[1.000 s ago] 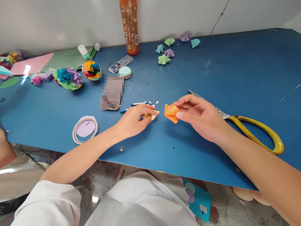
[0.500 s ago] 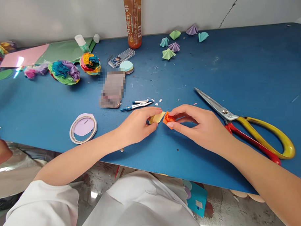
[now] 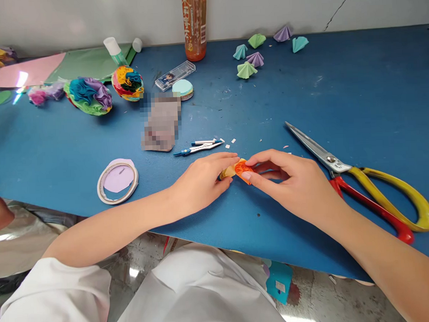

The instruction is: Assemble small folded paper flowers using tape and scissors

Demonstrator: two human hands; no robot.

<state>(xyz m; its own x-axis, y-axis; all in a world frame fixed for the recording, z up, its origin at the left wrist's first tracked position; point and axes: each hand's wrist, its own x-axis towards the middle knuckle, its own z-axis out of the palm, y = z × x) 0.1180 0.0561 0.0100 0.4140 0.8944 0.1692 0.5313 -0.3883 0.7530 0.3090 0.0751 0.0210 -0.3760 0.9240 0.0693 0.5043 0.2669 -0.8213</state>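
My right hand pinches a small folded orange paper piece just above the blue table. My left hand pinches a folded yellow paper piece and holds it against the orange one, so the two pieces touch between my fingertips. Both hands rest low on the table near its front edge.
Large scissors with yellow and red handles lie right of my right hand. A compass tool, a tape ring, a blurred flat object, colourful paper balls, a bottle and folded paper fans lie further back.
My right hand lowered the orange piece and brought it left. The yellow and orange pieces, apart a second ago, now touch.
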